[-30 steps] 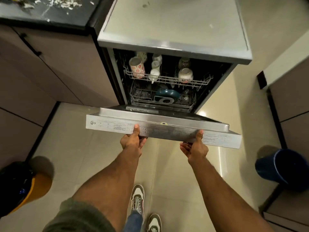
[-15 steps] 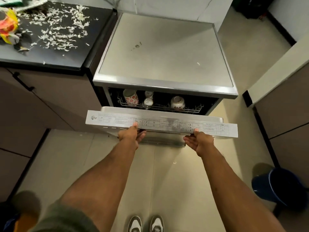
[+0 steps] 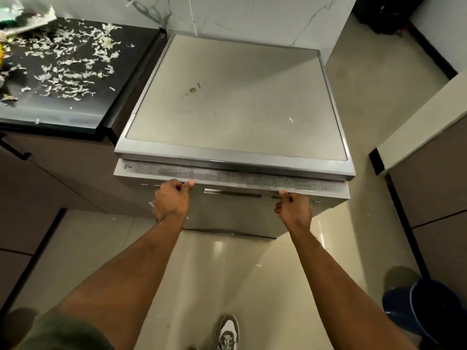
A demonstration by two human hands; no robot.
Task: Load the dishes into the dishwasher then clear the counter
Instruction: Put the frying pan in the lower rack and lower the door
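The dishwasher (image 3: 235,97) stands with its door (image 3: 227,213) swung up against the body, so the racks and the dishes in them are hidden; whether the door has latched cannot be told. The left hand (image 3: 170,200) and right hand (image 3: 294,208) both grip the door's top edge, fingers (image 3: 174,185) curled under the lip and each thumb pressed on the printed strip (image 3: 252,179) above. Half a second ago the door was ajar, and cups and a bowl showed on the upper rack; a second ago it hung lower, with a blue dish visible in the lower rack. Now that gap is gone and the hands sit higher and closer to the body. To the left, the dark worktop (image 3: 75,114) touches the dishwasher's side and carries a spread of pale scraps (image 3: 63,66), with crumpled wrappers (image 3: 27,16) at its far corner. A blue bucket (image 3: 429,311) stands on the floor (image 3: 240,274) at lower right, its inside too dark to read. One shoe (image 3: 228,332) shows between the arms.
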